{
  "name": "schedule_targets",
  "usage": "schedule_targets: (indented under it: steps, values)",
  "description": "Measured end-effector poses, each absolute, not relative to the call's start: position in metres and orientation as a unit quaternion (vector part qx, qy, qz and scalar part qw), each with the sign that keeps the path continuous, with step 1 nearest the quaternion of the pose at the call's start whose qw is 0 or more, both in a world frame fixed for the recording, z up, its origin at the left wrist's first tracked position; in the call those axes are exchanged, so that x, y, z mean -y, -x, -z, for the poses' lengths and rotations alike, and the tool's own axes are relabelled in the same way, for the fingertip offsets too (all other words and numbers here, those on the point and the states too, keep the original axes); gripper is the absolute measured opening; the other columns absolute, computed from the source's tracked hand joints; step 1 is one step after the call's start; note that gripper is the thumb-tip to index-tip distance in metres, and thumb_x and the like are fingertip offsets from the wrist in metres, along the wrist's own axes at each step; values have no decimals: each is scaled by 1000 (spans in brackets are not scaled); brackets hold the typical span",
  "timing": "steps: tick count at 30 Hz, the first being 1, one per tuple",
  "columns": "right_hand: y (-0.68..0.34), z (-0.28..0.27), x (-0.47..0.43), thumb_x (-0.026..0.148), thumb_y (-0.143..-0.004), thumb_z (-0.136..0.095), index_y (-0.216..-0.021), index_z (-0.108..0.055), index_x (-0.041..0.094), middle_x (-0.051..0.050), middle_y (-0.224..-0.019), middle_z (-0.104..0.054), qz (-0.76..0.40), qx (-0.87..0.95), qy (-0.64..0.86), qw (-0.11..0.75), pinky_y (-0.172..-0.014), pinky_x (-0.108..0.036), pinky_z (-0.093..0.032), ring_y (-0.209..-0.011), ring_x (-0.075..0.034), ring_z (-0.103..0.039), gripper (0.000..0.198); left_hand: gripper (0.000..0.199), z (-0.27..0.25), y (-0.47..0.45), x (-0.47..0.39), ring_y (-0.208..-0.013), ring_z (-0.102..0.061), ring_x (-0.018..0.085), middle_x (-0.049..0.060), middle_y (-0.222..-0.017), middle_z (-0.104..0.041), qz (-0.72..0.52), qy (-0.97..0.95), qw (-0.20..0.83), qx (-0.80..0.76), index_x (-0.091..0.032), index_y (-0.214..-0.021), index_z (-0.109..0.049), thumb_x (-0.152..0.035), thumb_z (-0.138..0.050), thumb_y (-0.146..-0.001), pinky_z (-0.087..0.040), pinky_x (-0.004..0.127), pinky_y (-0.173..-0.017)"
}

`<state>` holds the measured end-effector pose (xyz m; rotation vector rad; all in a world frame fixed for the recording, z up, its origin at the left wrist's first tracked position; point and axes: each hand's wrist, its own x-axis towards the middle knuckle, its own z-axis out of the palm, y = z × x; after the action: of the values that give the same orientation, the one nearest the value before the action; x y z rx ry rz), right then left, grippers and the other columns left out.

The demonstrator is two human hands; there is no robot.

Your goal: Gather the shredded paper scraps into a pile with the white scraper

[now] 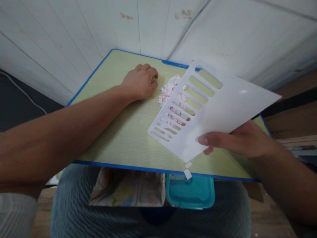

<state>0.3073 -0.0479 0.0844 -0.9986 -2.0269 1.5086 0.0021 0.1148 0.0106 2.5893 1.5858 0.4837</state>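
My right hand grips a white slotted plastic sheet by its near edge, thumb on top. The sheet is tilted above the table, with a row of rounded slots of decreasing size along its left side. Beneath it, partly hidden, lies a heap of torn paper scraps, white with pink print; some show through the slots. My left hand rests palm down on the tabletop, left of the heap. Its fingers are loosely curled and nothing shows in them. Two white paper bits are by the sheet's lower corner, at the table's front edge.
The small pale-green table has a blue rim and stands against a white plank wall. A grey cable runs down the wall. Below the front edge, a teal plastic container and a patterned cloth-like item sit between my legs.
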Motion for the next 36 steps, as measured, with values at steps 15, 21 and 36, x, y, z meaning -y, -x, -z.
schedule_targets:
  steps: [15,21,36]
  values:
    - [-302,-89,50,18,-89,-89,-78,-80,24,1,-70,-82,-557,709,382,203,-51,-23,-66,-55,-18,-79,14,46,-15,-7,-109,-148,-61,36,10,-144,-75,-158,-821,36,-547,-31,-142,-79,-36,-50,-107,-52,52,-126]
    - [-302,-89,51,19,-88,-90,-78,-81,23,2,-67,-80,-559,707,394,182,-52,-23,-65,-56,-18,-78,13,52,-17,-8,-106,-145,-63,38,15,-155,-70,-150,-818,34,-555,-23,-149,-76,-35,-50,-106,-52,55,-126]
    - [-306,-88,51,19,-91,-90,-85,-82,24,-1,-72,-84,-581,711,366,155,-53,-23,-68,-59,-20,-81,11,53,-21,-10,-104,-148,-61,37,16,-156,-70,-141,-811,36,-567,-23,-151,-76,-33,-50,-106,-52,54,-126]
